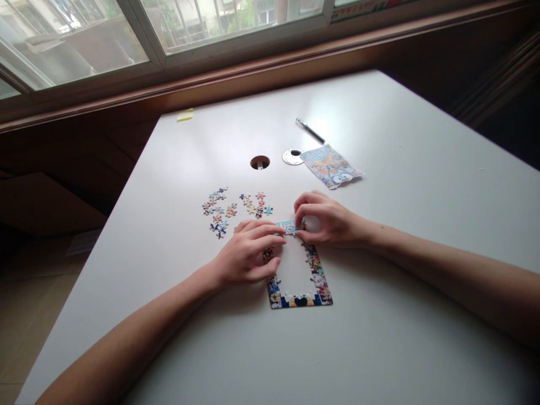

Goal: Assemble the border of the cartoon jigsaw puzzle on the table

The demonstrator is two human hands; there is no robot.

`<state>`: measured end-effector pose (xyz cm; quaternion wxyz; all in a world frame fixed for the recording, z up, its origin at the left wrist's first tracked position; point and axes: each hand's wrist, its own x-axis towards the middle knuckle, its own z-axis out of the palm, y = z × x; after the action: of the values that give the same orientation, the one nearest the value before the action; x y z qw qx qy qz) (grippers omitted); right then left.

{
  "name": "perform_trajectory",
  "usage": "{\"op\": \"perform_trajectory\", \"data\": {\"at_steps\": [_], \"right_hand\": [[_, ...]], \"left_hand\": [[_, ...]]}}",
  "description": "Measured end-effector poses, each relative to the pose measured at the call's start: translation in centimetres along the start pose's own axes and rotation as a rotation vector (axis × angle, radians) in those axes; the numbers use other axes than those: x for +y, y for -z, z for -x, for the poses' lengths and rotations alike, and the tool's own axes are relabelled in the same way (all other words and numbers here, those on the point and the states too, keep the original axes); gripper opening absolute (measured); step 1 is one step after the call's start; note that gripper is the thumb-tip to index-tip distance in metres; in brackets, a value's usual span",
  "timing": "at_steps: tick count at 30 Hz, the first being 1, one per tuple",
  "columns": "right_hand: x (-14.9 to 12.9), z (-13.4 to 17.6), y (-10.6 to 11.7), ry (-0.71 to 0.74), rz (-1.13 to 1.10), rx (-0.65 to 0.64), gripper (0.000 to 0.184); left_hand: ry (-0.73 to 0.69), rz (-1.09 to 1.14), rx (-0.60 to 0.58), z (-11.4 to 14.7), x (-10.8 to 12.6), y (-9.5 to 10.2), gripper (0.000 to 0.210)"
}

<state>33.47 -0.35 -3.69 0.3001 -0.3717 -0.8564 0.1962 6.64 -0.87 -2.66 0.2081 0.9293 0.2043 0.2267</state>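
Observation:
A jigsaw puzzle border (323, 289) lies on the white table as a rectangular frame, its middle bare. My left hand (253, 250) rests over its upper left side, fingers stretched and thumb apart, fingertips touching the top strip. At the top right corner, my right hand (324, 219) has thumb and index finger closed together on a light blue puzzle piece (291, 227) of the top strip. The hands partly hide the upper corners. Beyond my left hand are loose puzzle pieces (217, 211) in a cluster, with several more pieces (259, 205) to their right.
A picture sheet (331, 167) with torn-looking edges lies behind my right hand. Past it is a black pen (310, 130). A round cable hole (260, 162) and a metal ring (292, 157) are at mid-table. A yellow note (185, 115) sits by the far left edge.

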Motion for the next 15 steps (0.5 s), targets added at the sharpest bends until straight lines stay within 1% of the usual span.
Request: {"op": "perform_trajectory", "data": {"at_steps": [15], "right_hand": [[-0.06,-0.05,0.03,-0.002,0.016,-0.012,0.012]], "left_hand": [[0.003,-0.002,-0.009,-0.12,0.10,0.10,0.028]]}}
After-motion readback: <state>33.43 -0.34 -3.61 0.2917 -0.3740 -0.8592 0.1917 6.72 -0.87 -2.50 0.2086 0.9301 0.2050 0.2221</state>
